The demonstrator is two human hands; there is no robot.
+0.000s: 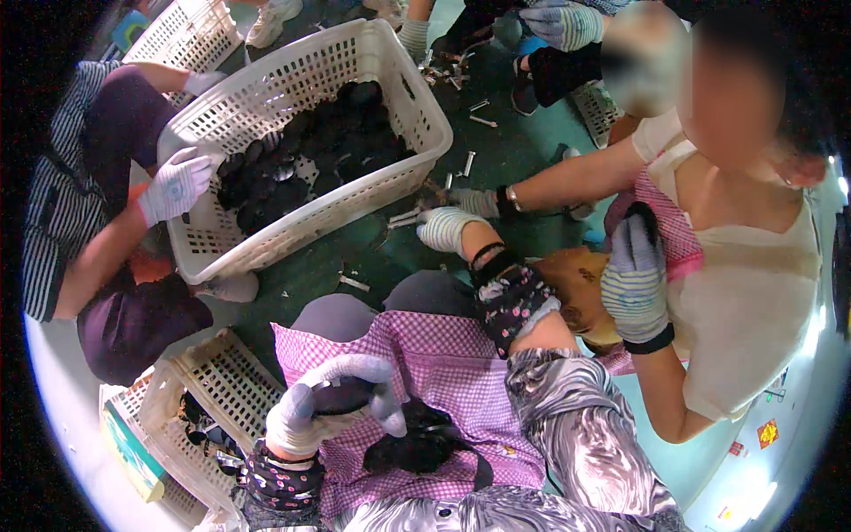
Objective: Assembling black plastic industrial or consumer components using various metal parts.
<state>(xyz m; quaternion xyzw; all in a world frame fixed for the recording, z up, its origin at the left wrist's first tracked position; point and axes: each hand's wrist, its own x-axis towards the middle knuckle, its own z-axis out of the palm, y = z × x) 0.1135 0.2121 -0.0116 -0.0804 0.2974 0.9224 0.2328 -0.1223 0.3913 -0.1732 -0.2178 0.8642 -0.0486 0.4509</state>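
- The person's left hand [297, 415], in a whitish-grey knit glove, is closed around a flat, dark, rounded piece [341, 396], with its fingers curled over the far side.
- That piece is above the lap, over a pink-and-white checked cloth apron [434, 363].
- A crumpled black bundle [415, 446] lies on the apron, just beside the left hand's fingertips.
- The right hand [446, 230], in a white striped knit glove, stretches forward beside small, narrow, pale strips [405, 217]; I cannot tell whether its fingers are clamped on one.
- Ahead stands a large white perforated plastic basket [324, 211], holding a heap of dark rounded pieces [301, 168].
- A single white strip [354, 283] lies on the dark green floor [297, 266] between basket and knees.
- At the left, a co-worker's white-gloved hand [175, 186] is at the basket's end.
- At the right, another co-worker's striped-gloved hand [635, 288] is raised.
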